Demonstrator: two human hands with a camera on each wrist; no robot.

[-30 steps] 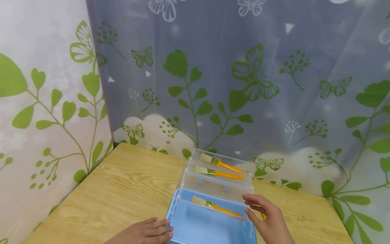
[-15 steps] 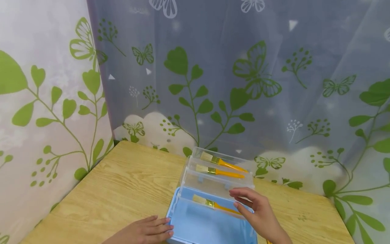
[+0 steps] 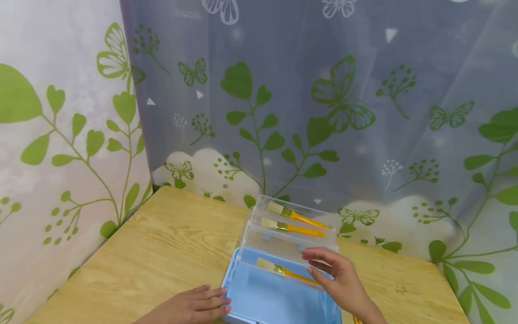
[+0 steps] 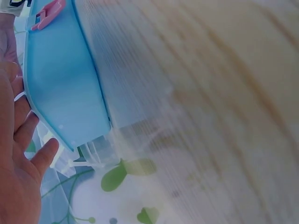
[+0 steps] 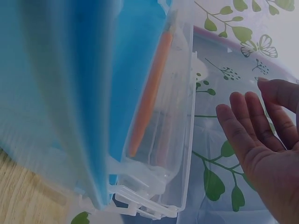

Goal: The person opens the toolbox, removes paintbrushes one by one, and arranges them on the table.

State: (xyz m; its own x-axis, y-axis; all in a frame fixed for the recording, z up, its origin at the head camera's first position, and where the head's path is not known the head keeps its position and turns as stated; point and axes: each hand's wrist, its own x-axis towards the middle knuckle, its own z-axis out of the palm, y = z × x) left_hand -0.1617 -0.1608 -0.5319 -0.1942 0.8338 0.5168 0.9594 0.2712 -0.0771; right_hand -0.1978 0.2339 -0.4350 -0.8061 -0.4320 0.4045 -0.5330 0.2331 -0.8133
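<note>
A blue box [image 3: 279, 299] stands at the table's near edge, its clear tiered trays [image 3: 279, 245] spread out behind. Three brushes with orange handles lie in the trays: one at the back [image 3: 309, 220], one just below it [image 3: 305, 231], one in the front tray [image 3: 297, 275]. My left hand [image 3: 188, 306] rests its fingertips on the box's left rim; the left wrist view shows those fingers [image 4: 21, 121] along the blue wall [image 4: 65, 74]. My right hand [image 3: 344, 281] hovers over the right end of the trays, fingers loosely bent, holding nothing; in the right wrist view that hand [image 5: 266, 126] is empty.
The wooden table [image 3: 174, 243] extends to both sides of the box. Patterned curtains [image 3: 283, 103] hang behind and at the left. A small orange piece [image 3: 357, 320] shows below my right wrist. A pink latch [image 4: 49, 14] sits on the box's side.
My right hand has moved left and slightly up from the box's right edge to over the trays. My left hand and the brushes in the trays stay where they were.
</note>
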